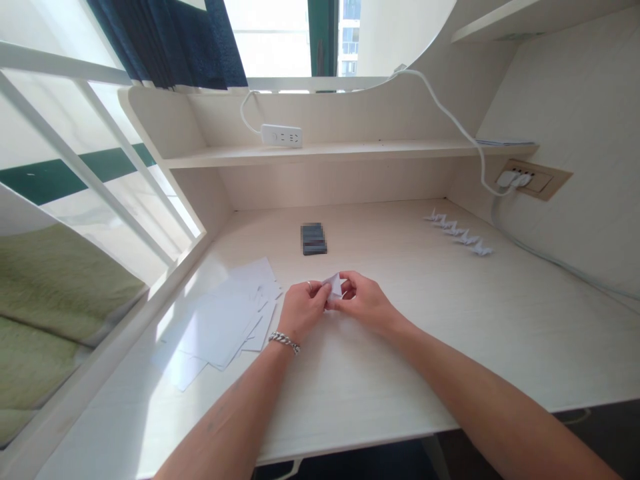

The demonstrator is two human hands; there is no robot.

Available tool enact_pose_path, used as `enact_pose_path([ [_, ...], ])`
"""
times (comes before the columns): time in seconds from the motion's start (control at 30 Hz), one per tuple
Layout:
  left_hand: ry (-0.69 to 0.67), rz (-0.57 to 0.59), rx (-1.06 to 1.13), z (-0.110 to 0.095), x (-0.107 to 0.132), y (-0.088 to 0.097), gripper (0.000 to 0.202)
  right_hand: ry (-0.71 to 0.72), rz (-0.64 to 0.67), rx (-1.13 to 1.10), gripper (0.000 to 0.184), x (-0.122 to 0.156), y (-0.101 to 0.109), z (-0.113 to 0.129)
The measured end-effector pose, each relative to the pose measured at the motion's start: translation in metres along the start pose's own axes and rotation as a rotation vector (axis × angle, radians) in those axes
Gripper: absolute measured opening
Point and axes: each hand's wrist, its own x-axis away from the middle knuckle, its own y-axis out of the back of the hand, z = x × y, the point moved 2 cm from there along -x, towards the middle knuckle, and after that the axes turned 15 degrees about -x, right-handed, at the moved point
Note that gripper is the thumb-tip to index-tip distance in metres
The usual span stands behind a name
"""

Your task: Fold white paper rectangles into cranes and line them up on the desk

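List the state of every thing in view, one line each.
Small white paper piece: partly folded, pinched between both hands.
Left hand: fingers shut on the paper piece.
Right hand: fingers shut on the paper piece.
Loose white paper sheets: flat, unfolded, overlapping in a pile.
Small white paper figures: folded, lined up in a row.
Dark rectangular phone: lying flat, blurred.
White plugs: inserted in the wall socket.

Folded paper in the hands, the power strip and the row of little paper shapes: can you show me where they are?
folded paper [334, 285], head view, its white tip showing
power strip [281, 135], head view, middle of its body
row of paper shapes [456, 231], head view, a shape mid-row
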Motion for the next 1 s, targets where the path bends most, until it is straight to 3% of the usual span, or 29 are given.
enact_pose_path([
  [0.13,0.033,0.017,0.112,0.0011,0.0000,-0.0020,0.032,0.020,0.002,-0.036,0.034,0.0003,-0.0024,0.0016],
  [0.53,0.086,0.069,0.262,-0.0018,0.0014,-0.0023,0.029,0.077,-0.053,-0.011,0.025,-0.0006,0.0009,0.0026],
  [0.73,0.063,0.117,0.400,-0.0055,0.0034,-0.0008,0.026,-0.157,-0.048,-0.368,0.028,-0.0065,0.0015,-0.0004],
  [0.8,0.064,0.105,0.429,-0.0049,0.0031,-0.0013,0.026,-0.184,-0.025,-0.386,0.029,-0.0073,0.0013,-0.0013],
  [1.0,0.070,0.124,0.420,-0.0023,0.0016,-0.0054,0.031,0.037,-0.106,-0.128,0.024,-0.0038,0.0045,0.0001],
])
